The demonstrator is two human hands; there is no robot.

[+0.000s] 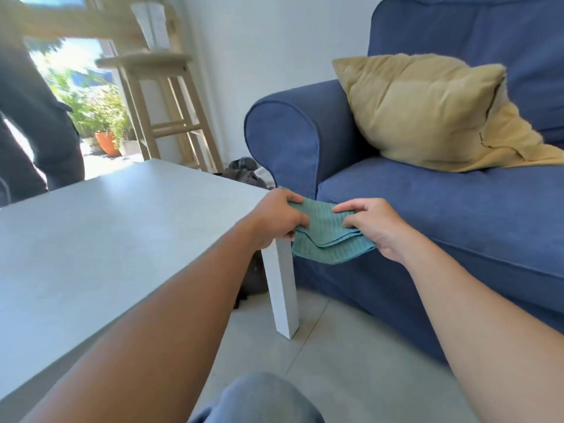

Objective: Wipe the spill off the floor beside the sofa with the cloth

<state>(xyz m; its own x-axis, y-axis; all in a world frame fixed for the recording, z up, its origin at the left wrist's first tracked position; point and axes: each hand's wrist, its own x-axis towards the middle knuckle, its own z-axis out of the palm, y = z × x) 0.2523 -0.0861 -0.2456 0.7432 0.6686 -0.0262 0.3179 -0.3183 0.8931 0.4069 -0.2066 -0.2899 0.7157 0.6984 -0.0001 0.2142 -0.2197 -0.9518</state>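
A folded teal cloth [326,236] hangs in the air between my two hands, just off the table's near right corner and in front of the blue sofa [442,215]. My left hand [279,218] pinches its left edge. Its right edge is gripped by my right hand [374,225]. The pale tiled floor [345,346] runs beside the sofa below the cloth; I cannot make out a spill on it.
A grey-white low table [106,245] fills the left, its leg [282,288] standing just below my left hand. A yellow cushion [427,111] lies on the sofa. A wooden stool [164,108] and a standing person's dark trouser legs [36,123] are behind. A dark bag [244,172] lies by the sofa arm.
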